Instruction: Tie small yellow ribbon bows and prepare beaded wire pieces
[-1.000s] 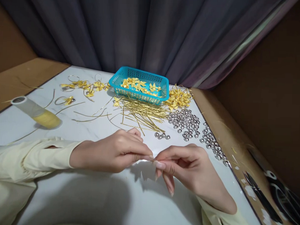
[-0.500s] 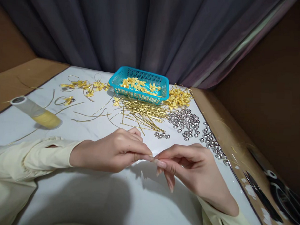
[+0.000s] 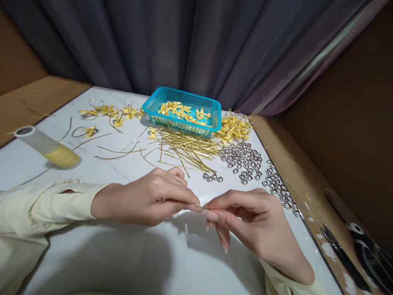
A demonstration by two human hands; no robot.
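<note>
Fingers of left hand [image 3: 149, 199] and right hand [image 3: 248, 220] pinch together, tips touching, over bare tabletop [image 3: 121, 256].

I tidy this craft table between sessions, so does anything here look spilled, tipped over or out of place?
Yes. The ribbon spool lies on its side at the table's left. Gold wire pieces sprawl loose before the blue basket, and silver beads trail toward the right edge. Both hands pinch something too small to identify.
</note>
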